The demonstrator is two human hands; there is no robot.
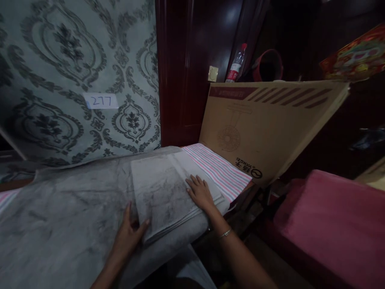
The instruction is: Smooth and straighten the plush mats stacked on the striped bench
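A folded grey cloth (164, 184), several layers thick, lies on a larger grey plush cover (75, 216). My right hand (200, 192) rests flat on its right part with the fingers spread. At the near left corner of the folded cloth is my left hand (129, 230), thumb and index finger apart, its other fingers partly hidden. Nothing shows in either hand's grasp. Beyond the folded cloth, a pink, white and grey striped sheet (219, 170) covers the far right end of the surface.
A large cardboard box (249, 124) leans at the back right, with a plastic bottle (236, 66) behind it. A pink-covered block (339, 228) stands at the right. Patterned wallpaper (132, 68) bears a paper marked 277 (100, 100). Beside it is a dark red wooden panel (186, 72).
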